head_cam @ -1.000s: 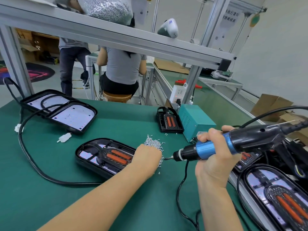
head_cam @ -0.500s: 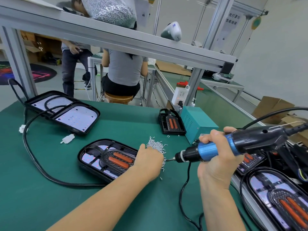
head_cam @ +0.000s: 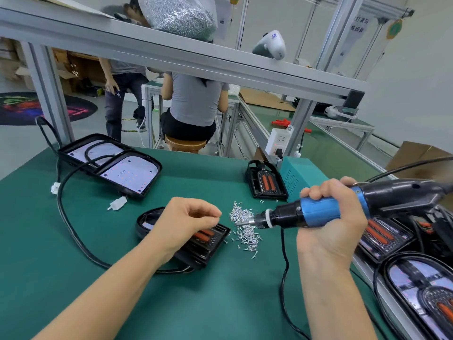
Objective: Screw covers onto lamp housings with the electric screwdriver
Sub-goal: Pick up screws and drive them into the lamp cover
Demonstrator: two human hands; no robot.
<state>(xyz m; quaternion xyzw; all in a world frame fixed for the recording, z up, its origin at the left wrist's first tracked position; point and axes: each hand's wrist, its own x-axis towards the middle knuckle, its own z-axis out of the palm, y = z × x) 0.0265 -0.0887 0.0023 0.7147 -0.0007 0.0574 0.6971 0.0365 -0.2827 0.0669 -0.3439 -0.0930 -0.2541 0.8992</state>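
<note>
Overhead, a bag of screws (head_cam: 180, 14). Left hand (head_cam: 182, 223) pinches fingertips together over the lamp housing (head_cam: 196, 244); right hand (head_cam: 331, 217) grips the electric screwdriver (head_cam: 316, 212), loose screws (head_cam: 245, 229) between them.

One head-worn view looks forward and down, close over the table (head_cam: 73, 253)

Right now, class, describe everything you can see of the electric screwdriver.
The electric screwdriver has a shiny blue metallic-looking middle, a black nose with a white ring and a short silvery bit, and a black plastic-looking rear where a black cable leaves. It lies nearly level above the green mat, bit pointing left over the loose screws. The right hand grips its blue section; nothing else touches it.
</note>
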